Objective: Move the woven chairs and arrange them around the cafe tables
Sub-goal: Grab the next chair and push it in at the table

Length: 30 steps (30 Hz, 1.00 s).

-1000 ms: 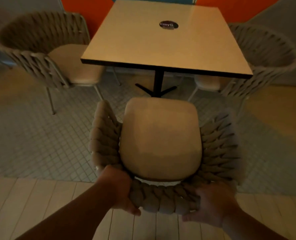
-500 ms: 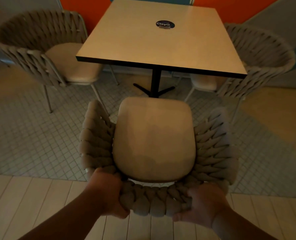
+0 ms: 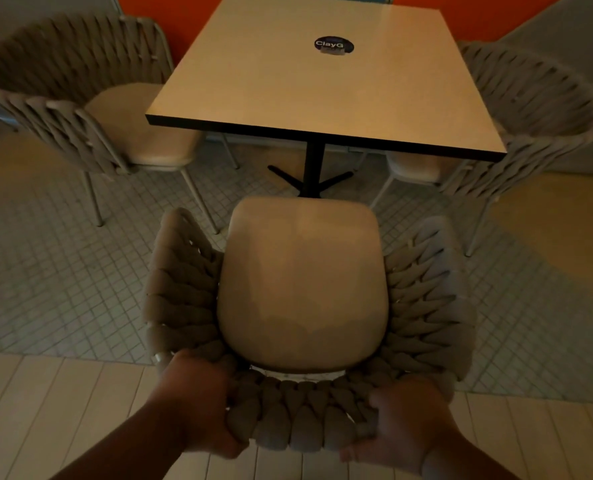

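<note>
Woven grey cord wraps three chairs, and all three are set about one square counter (image 3: 322, 98) with a pale top, a black edge and a black pedestal foot. One round dark sticker (image 3: 333, 45) sits on the top toward its 12 o'clock side.

The near woven chair (image 3: 302, 289) stands at the counter's 6 o'clock side. Its cream seat pad points to 12 o'clock, toward the pedestal, and its curved back is nearest the camera. The seat front appears to lie short of the counter's near edge. The second woven chair (image 3: 63, 98) is at the counter's 9 o'clock side, with part of its seat under the counter's corner. The third woven chair (image 3: 537, 105) is at the 3 o'clock side, also with its seat partly beneath the top.

Two bare hands hold the near chair by the back rim. The left hand (image 3: 198, 403) grips the rim at about 7 o'clock of the seat, wrapped closed around the thick braid. The right hand (image 3: 409, 424) grips it at about 5 o'clock. Its thumb lies on top of the weave and its fingers (image 3: 353, 453) are curled beneath, also closed on the rim. Neither hand holds anything else.

Small square floor tiles (image 3: 63, 289) lie under the counter and all three chairs. White floor planks (image 3: 63, 410) run below the hands at 6 o'clock. An orange wall (image 3: 184, 19) shows behind the counter at 12 o'clock.
</note>
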Available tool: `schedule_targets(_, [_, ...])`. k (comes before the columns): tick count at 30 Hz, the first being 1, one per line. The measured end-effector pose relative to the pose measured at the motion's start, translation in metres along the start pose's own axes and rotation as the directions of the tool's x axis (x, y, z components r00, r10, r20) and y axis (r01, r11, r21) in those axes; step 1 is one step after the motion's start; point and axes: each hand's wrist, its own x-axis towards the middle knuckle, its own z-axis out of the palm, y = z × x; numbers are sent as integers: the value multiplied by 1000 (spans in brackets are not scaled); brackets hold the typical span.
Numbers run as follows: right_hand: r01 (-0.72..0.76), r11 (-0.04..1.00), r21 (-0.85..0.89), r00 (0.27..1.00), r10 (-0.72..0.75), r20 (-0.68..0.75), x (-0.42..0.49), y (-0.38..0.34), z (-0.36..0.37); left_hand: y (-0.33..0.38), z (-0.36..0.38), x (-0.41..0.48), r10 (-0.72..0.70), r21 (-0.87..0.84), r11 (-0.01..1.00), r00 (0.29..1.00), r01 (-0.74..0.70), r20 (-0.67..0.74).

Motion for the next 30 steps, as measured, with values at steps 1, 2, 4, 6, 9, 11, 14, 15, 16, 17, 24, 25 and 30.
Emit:
schedule_targets(1, [10, 1000, -8, 999, -10, -37, 4, 0, -2, -1, -7, 4, -9, 36, 999, 999, 7, 47])
schedule_targets(2, [-1, 1000, -21, 999, 0, -53, 9, 2, -2, -2, -13, 7, -20, 61, 998, 997, 16, 73])
schedule_targets(4, [-1, 999, -39, 998, -2, -71, 18, 6, -5, -5, -18, 16, -40, 89, 995, 996, 33, 76])
schedule_targets(6, [-12, 998, -55, 994, 6, -105, 26, 10, -7, -9, -20, 25, -57, 111, 993, 996, 49, 70])
schedule_targets(9, [-46, 998, -46, 993, 41, -111, 36, 14, -17, -13, -27, 40, -78, 132, 989, 995, 70, 63])
schedule_targets(11, [-62, 998, -28, 990, 58, -130, 41, 14, -24, -17, -30, 49, -96, 142, 986, 993, 85, 67])
schedule_targets(14, [-76, 997, 2, 983, 75, -165, 46, 14, -29, -21, -32, 58, -94, 155, 985, 992, 80, 85])
schedule_targets(15, [-80, 997, 4, 984, 80, -162, 47, 15, -29, -23, -32, 59, -93, 161, 984, 991, 76, 98])
schedule_targets(16, [-84, 996, 5, 984, 84, -156, 48, 15, -29, -24, -29, 61, -90, 159, 984, 991, 74, 95])
schedule_targets(17, [-87, 996, 7, 985, 87, -152, 48, 15, -29, -26, -27, 62, -90, 154, 985, 993, 77, 80])
schedule_targets(24, [-111, 986, 123, 973, 133, -191, 50, 20, -21, -29, -23, 55, -101, 47, 994, 995, 100, 7])
schedule_targets(25, [-95, 971, 217, 943, 158, -293, 51, 23, -16, -26, -21, 53, -193, -71, 980, 977, 187, -91])
schedule_targets(30, [-232, 468, 853, 401, 845, -355, 59, 52, -19, -11, -11, 64, -900, -982, -69, 413, 176, 137])
